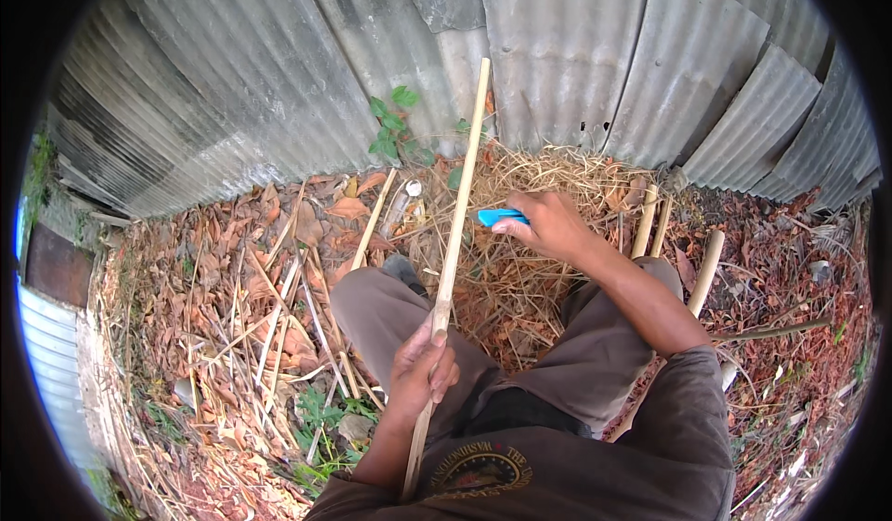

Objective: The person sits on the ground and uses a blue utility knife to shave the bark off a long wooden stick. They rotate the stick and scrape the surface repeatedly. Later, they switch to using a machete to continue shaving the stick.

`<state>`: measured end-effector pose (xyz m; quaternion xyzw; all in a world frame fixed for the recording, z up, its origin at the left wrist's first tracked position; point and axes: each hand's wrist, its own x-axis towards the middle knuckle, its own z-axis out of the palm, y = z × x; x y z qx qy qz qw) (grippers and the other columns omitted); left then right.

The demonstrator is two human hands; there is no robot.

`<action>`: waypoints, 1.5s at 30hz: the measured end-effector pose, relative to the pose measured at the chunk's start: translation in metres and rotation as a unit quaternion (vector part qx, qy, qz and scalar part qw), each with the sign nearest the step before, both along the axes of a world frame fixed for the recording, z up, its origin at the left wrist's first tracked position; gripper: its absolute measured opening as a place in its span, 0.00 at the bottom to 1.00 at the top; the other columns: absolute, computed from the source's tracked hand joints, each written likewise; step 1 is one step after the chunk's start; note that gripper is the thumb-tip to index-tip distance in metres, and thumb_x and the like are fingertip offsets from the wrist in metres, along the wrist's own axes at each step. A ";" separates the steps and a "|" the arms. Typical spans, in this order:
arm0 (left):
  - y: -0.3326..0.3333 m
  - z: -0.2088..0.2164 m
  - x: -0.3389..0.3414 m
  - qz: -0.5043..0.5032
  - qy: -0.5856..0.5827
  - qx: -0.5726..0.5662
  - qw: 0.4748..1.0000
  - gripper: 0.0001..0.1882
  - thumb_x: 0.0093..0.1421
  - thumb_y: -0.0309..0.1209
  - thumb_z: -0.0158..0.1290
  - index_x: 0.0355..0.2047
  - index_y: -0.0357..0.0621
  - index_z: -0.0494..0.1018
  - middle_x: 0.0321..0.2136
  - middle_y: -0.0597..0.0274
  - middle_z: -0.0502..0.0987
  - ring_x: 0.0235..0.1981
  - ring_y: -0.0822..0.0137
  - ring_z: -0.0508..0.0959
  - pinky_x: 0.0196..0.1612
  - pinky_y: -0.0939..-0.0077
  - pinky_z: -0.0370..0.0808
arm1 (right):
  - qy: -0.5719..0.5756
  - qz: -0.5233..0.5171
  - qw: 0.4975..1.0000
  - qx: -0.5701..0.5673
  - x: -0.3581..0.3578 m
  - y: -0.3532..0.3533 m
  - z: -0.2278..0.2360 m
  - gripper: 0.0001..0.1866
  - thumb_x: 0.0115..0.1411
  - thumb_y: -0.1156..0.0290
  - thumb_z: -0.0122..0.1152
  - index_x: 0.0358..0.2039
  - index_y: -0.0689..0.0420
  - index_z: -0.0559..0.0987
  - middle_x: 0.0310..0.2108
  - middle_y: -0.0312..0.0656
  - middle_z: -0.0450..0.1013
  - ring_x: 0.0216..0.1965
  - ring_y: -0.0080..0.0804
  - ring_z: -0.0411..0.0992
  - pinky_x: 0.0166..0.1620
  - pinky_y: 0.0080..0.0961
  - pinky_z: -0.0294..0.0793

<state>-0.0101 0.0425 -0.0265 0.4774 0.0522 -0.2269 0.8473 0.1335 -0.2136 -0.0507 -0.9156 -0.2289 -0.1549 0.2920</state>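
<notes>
A long pale peeled stick (462, 191) slants up and away from my lap, its far end in front of the metal fence. My left hand (423, 368) is wrapped round its lower part, and the near end runs down along my left forearm. To the right of the stick, my right hand (544, 224) is closed on a blue utility knife (502, 216). The knife points left toward the stick, with a small gap showing between them. Whether its blade is out is too small to tell.
Corrugated metal sheets (567, 56) stand as a fence ahead. Dry leaves (348, 208) and straw-like shavings (548, 165) cover the ground. Several thin sticks (279, 321) lie at the left; thicker pale sticks (708, 270) lie by my right knee. A green plant (390, 126) grows against the fence.
</notes>
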 end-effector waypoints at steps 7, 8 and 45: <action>-0.009 -0.001 -0.006 -0.029 0.020 -0.008 0.999 0.25 0.69 0.32 0.41 0.65 0.42 0.52 0.11 0.72 0.57 0.08 0.79 0.57 0.18 0.85 0.58 | -0.043 -0.034 0.996 -0.069 -0.001 0.002 0.002 0.36 0.49 0.30 0.53 0.22 0.57 0.78 0.13 0.47 0.70 0.16 0.47 0.72 0.21 0.41 0.71; -0.009 -0.002 -0.005 -0.037 0.002 0.009 0.999 0.26 0.69 0.32 0.41 0.65 0.42 0.52 0.11 0.72 0.57 0.08 0.79 0.57 0.18 0.85 0.57 | -0.040 -0.052 0.995 -0.076 -0.001 0.002 0.002 0.37 0.49 0.29 0.52 0.20 0.56 0.77 0.11 0.46 0.69 0.15 0.46 0.72 0.21 0.41 0.70; -0.003 0.021 -0.059 -0.157 -0.087 0.175 0.968 0.26 0.68 0.27 0.44 0.65 0.40 0.53 0.21 0.77 0.61 0.19 0.86 0.58 0.21 0.91 0.56 | 0.118 -0.430 0.894 0.033 0.095 -0.138 0.014 0.48 0.53 0.23 0.36 0.19 0.62 0.79 0.18 0.51 0.74 0.27 0.49 0.76 0.34 0.42 0.72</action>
